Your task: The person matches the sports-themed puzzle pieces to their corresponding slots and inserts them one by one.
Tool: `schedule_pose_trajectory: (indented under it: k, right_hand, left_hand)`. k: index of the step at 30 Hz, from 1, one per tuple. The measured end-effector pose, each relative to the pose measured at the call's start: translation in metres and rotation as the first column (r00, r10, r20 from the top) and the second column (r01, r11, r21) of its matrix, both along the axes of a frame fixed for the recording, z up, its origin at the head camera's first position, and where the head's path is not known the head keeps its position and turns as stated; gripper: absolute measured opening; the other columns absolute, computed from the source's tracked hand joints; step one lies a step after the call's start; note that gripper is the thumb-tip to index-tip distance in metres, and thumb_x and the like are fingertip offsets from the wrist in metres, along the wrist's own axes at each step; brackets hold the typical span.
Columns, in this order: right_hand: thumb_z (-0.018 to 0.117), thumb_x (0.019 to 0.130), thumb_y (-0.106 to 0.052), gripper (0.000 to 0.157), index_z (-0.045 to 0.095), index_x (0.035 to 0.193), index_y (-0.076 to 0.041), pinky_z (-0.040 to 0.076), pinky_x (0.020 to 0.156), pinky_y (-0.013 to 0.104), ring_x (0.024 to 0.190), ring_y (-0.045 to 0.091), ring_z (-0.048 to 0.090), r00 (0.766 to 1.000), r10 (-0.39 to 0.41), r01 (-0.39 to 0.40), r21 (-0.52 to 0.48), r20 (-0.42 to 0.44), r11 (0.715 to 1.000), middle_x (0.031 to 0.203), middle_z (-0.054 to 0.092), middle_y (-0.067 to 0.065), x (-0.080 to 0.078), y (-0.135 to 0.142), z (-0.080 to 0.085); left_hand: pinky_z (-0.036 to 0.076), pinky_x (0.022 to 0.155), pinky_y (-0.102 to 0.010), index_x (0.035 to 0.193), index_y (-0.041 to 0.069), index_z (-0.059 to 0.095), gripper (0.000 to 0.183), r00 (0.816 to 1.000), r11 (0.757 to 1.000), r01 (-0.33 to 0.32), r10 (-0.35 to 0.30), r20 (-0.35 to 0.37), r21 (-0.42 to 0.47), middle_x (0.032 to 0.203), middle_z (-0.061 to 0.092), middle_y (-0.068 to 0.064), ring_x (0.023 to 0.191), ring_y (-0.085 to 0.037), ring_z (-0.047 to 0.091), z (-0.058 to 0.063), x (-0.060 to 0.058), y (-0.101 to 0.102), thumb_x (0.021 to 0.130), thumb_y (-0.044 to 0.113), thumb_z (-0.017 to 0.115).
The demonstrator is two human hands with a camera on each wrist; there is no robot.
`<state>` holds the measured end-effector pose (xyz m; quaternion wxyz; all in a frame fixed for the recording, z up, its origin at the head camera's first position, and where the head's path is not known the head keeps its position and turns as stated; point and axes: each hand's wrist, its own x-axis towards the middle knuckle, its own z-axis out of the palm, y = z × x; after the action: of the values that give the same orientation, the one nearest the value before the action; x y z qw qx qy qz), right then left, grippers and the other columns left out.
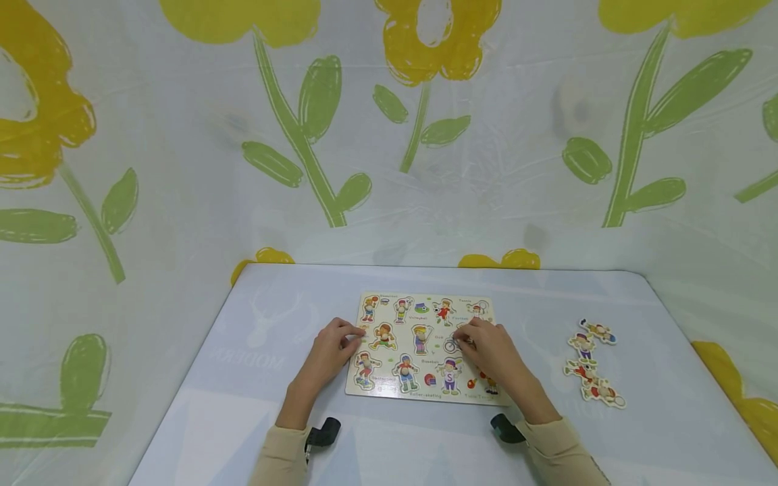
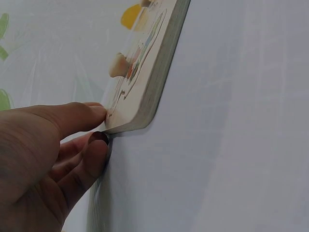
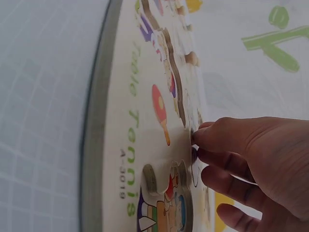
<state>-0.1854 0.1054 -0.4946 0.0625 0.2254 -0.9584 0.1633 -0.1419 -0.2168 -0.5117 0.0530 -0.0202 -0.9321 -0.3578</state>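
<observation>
A wooden peg puzzle board (image 1: 379, 364) with pictures of children at sports lies flat on the table. My left hand (image 1: 333, 347) grips its left edge, thumb on top at the corner and curled fingers (image 2: 99, 157) against the side. Over the right part of the board, my right hand (image 1: 489, 345) pinches a puzzle piece beside the bicycle picture (image 1: 450, 345); the fingers mostly hide the piece. Several figures with round knobs (image 2: 119, 65) sit on the board. Near the right hand, the table tennis recess (image 3: 149, 179) shows its cut-out walls.
Several loose puzzle pieces (image 1: 583, 344) lie in a bunch on the table to the right of the board. The white table (image 1: 255, 378) reaches back to a hanging cloth (image 1: 510, 148) printed with yellow flowers. A black wrist camera (image 1: 506, 428) is strapped on each arm.
</observation>
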Motion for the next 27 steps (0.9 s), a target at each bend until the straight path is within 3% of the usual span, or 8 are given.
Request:
schedule_pose_trajectory:
  k: [27]
  right_hand:
    - [0.076,0.086,-0.019,0.013,0.075,0.099,-0.020,0.038,0.071,0.033,0.073,0.007,0.052,1.000,-0.018,0.019,-0.091,0.016,0.996,0.085,0.063,-0.007,0.0051,0.0065,-0.0066]
  left_hand:
    - [0.043,0.065,-0.020,0.105,0.013,0.075,0.016,1.000,1.000,-0.006,0.007,0.014,-0.012,0.101,0.060,-0.002,0.076,-0.009,0.050,0.0001,-0.0010,0.0006,0.089,0.013,0.072]
